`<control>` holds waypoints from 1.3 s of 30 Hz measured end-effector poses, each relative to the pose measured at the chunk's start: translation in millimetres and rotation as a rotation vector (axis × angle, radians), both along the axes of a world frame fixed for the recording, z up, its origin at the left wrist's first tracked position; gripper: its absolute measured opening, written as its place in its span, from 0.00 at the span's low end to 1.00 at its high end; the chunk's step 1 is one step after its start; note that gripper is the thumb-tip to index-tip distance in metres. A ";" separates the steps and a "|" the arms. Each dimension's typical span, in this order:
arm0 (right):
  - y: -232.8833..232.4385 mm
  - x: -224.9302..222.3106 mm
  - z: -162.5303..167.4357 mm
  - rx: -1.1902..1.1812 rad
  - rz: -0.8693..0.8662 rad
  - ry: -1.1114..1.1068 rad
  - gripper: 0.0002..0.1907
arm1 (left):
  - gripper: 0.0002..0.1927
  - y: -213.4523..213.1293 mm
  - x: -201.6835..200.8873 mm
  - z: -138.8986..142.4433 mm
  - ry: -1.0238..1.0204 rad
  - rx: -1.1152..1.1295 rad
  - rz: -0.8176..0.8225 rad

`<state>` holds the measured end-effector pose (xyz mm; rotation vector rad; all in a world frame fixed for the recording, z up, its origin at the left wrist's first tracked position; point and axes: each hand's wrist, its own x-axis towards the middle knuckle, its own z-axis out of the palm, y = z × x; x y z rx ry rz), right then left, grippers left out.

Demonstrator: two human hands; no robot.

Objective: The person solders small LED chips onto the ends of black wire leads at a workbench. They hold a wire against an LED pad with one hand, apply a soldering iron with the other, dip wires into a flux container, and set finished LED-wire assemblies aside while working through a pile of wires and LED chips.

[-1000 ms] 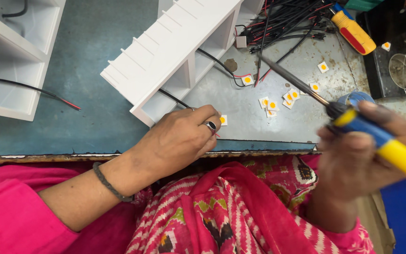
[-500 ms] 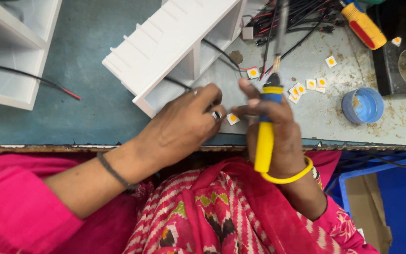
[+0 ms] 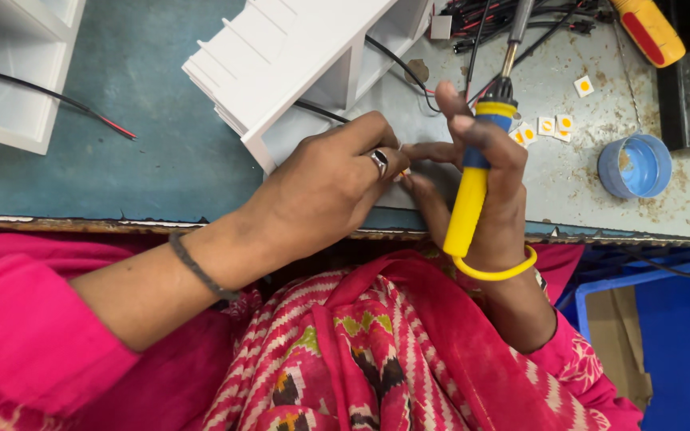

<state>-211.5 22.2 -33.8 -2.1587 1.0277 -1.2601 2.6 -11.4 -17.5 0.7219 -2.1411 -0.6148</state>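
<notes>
My left hand (image 3: 325, 191), a ring on one finger, rests at the table's front edge with its fingertips pinched around a small white square chip with a yellow centre (image 3: 402, 171), mostly hidden. My right hand (image 3: 481, 191) grips a soldering iron (image 3: 473, 175) with a yellow and blue handle, its tip pointing away from me. The right fingers also touch the chip where both hands meet. A white finned plastic housing (image 3: 297, 56) with black wires lies just beyond my left hand.
Several more small white and yellow chips (image 3: 549, 128) lie on the grey work plate. A blue round cap (image 3: 634, 166) sits to the right, a yellow and red tool (image 3: 648, 28) at the back right, another white housing (image 3: 17, 72) at the left.
My right hand swung the soldering iron in from the far right to meet my left hand, then both hands closed on the small chip. The view has shifted slightly.
</notes>
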 end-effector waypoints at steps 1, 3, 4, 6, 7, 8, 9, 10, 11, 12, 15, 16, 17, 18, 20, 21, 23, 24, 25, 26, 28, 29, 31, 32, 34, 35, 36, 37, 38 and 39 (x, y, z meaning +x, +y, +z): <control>-1.4 -0.3 -0.9 0.025 0.008 -0.024 0.34 | 0.05 0.8 1.0 0.5 -0.004 -0.019 -0.005; -2.6 0.5 -2.7 0.044 -0.011 -0.016 0.33 | 0.05 2.8 4.1 0.5 -0.013 -0.057 -0.015; -3.0 1.4 -3.2 0.055 -0.020 -0.012 0.33 | 0.05 3.5 5.7 0.3 -0.047 -0.086 0.002; -2.8 2.7 -3.8 0.075 -0.038 -0.005 0.33 | 0.05 4.6 7.6 -1.0 -0.115 -0.144 0.034; -2.8 3.1 -3.9 0.082 -0.048 0.001 0.33 | 0.06 4.6 7.9 -1.7 -0.141 -0.155 0.040; -2.7 3.0 -3.9 0.084 -0.063 0.010 0.33 | 0.08 4.3 7.8 -2.4 -0.168 -0.167 0.047; -3.3 2.6 -3.9 0.078 -0.073 0.019 0.33 | 0.11 3.7 7.6 -3.1 -0.196 -0.178 0.053; -3.6 2.0 -4.2 0.072 -0.083 0.027 0.33 | 0.11 2.8 7.0 -4.0 -0.186 -0.183 0.050; -4.4 1.5 -4.7 0.059 -0.087 0.036 0.33 | 0.11 2.0 6.4 -4.9 -0.176 -0.188 0.048; -4.3 1.0 -5.3 0.056 -0.089 0.040 0.33 | 0.11 1.6 6.1 -5.9 -0.167 -0.192 0.047; -3.3 -0.4 -6.9 0.067 -0.092 0.046 0.33 | 0.09 -0.2 6.3 -8.3 -0.126 -0.173 0.033; -2.8 -0.7 -7.2 0.073 -0.093 0.049 0.33 | 0.08 0.9 5.1 -8.8 -0.114 -0.149 0.032; -1.8 -1.2 -7.1 0.073 -0.095 0.053 0.34 | 0.08 2.1 3.3 -8.7 -0.103 -0.131 0.032; -2.0 -1.1 -7.3 0.062 -0.097 0.053 0.34 | 0.07 2.0 2.5 -8.2 -0.095 -0.123 0.032; -2.5 -3.5 -5.6 0.075 -0.114 0.056 0.33 | 0.04 2.6 -3.0 -6.6 -0.087 -0.081 0.033; -1.7 -4.8 -4.1 0.087 -0.122 0.058 0.33 | 0.04 3.1 -6.1 -5.3 -0.083 -0.055 0.032; -1.3 -9.6 -0.8 0.074 -0.128 0.072 0.33 | 0.03 3.8 -13.5 -3.2 -0.046 0.000 0.027; -1.5 -12.9 0.9 0.073 -0.131 0.080 0.34 | 0.03 3.6 -18.0 -2.6 -0.027 0.032 0.024; -2.3 -14.8 2.2 0.065 -0.137 0.082 0.34 | 0.03 3.0 -21.2 -2.2 -0.030 0.046 0.016; -2.9 -16.4 3.0 0.058 -0.142 0.083 0.34 | 0.03 2.3 -24.1 -2.2 -0.034 0.060 0.009; -5.4 -17.1 3.3 0.054 -0.154 0.081 0.34 | 0.03 0.4 -27.6 -3.4 -0.038 0.081 0.004; -5.4 -18.0 3.9 0.059 -0.161 0.081 0.34 | 0.03 -0.2 -28.9 -4.1 -0.037 0.088 0.005; -5.4 -17.7 3.7 0.057 -0.167 0.077 0.34 | 0.03 -0.2 -29.4 -5.9 -0.037 0.100 0.014; -4.8 -17.8 3.6 0.053 -0.167 0.074 0.34 | 0.03 0.8 -30.0 -6.7 -0.038 0.107 0.020; -4.2 -17.9 2.9 0.049 -0.166 0.070 0.34 | 0.04 1.7 -31.2 -7.6 -0.043 0.095 0.028; -5.1 -19.7 1.8 0.049 -0.164 0.069 0.34 | 0.04 0.7 -33.1 -8.6 -0.046 0.075 0.031; -5.8 -20.5 1.3 0.050 -0.162 0.068 0.34 | 0.04 -0.1 -34.0 -8.5 -0.049 0.055 0.034; -6.3 -21.7 -0.1 0.044 -0.164 0.071 0.34 | 0.05 -1.0 -35.0 -8.8 -0.054 0.046 0.028; -7.2 -22.9 -1.1 0.039 -0.164 0.074 0.34 | 0.05 -2.4 -35.8 -8.9 -0.058 0.037 0.023; -8.0 -23.9 -2.4 0.034 -0.165 0.077 0.34 | 0.05 -3.9 -36.8 -9.1 -0.063 0.028 0.019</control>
